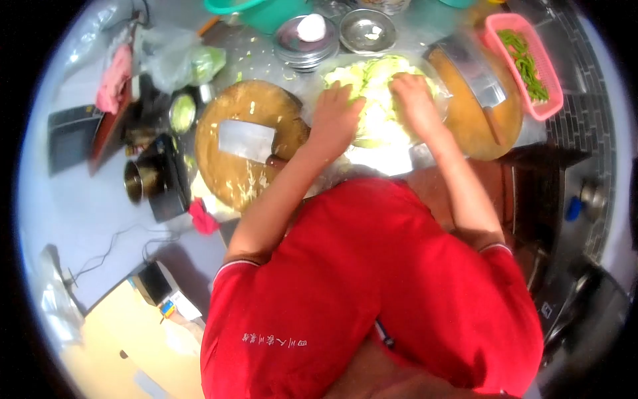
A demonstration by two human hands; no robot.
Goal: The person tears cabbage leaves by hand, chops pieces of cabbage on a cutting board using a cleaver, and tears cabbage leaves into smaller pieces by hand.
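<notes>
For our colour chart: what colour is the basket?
The basket is pink; head view shows it best.

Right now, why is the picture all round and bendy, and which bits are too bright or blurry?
In the head view, the lens probably does it: corners are black and the dark tiles curve; in that same head view, glare whitens the sliced pale-green vegetable between the left hand and right hand; also in the head view, the plastic bag looks smeary.
</notes>
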